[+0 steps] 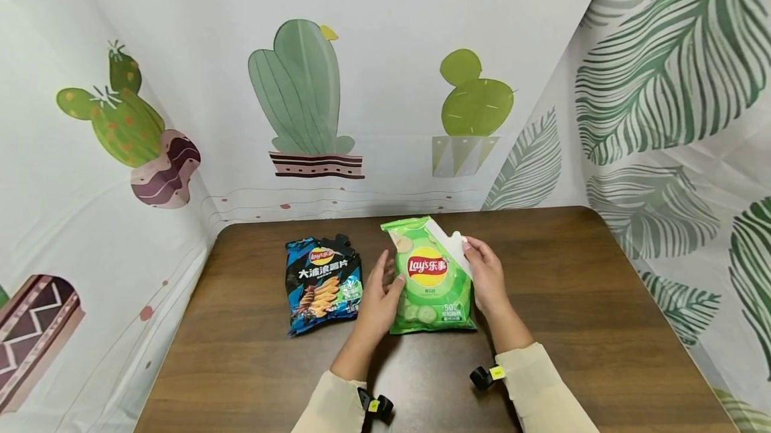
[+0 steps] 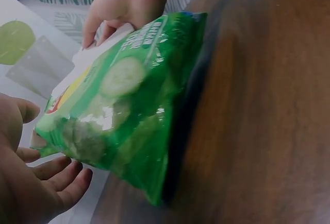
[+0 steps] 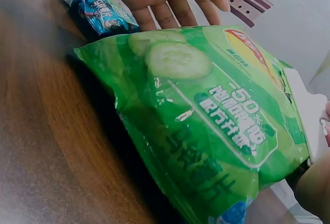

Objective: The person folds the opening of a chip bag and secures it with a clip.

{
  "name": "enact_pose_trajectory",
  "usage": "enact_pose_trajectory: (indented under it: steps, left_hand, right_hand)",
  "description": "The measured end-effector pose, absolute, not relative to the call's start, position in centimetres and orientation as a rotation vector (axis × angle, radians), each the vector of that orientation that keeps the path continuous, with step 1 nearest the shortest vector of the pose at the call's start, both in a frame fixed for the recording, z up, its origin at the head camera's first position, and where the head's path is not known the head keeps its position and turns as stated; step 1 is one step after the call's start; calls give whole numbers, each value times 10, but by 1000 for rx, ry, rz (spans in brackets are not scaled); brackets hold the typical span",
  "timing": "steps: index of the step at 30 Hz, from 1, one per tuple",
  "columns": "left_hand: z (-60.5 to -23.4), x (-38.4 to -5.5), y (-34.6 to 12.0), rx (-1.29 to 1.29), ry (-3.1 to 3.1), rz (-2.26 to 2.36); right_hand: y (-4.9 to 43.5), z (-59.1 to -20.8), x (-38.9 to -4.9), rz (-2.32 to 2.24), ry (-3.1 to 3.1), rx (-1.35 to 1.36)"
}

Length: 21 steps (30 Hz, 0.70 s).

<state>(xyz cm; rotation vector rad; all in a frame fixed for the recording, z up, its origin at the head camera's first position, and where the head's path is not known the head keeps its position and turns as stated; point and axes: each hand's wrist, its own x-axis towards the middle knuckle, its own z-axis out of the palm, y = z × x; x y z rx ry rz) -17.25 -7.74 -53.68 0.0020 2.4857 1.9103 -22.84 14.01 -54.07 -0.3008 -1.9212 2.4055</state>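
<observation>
A green bag of chips (image 1: 430,292) stands tilted up off the table in the head view. Across its top right corner runs a white bag clip (image 1: 452,245), also seen in the right wrist view as a white strip (image 3: 305,112). My right hand (image 1: 486,278) pinches the clip at its outer end, thumb in front. Beside the bag's left edge is my left hand (image 1: 378,298), its fingers spread and loosely bent. In the left wrist view that hand (image 2: 33,177) lies palm toward the bag, not gripping it.
To the left on the brown table (image 1: 566,299) lies a blue and black chip bag (image 1: 322,286), with a black clip (image 1: 339,245) on its top right corner. A white cloth with printed cacti (image 1: 385,85) hangs behind the table's back edge.
</observation>
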Motion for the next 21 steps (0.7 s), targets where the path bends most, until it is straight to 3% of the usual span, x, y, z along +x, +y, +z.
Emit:
enact_pose_trajectory:
  steps: [21]
  left_hand:
    - [-563, -167, -73, 8, 2557, 1768]
  right_hand:
    - [145, -550, -233, 2459, -1902, -268]
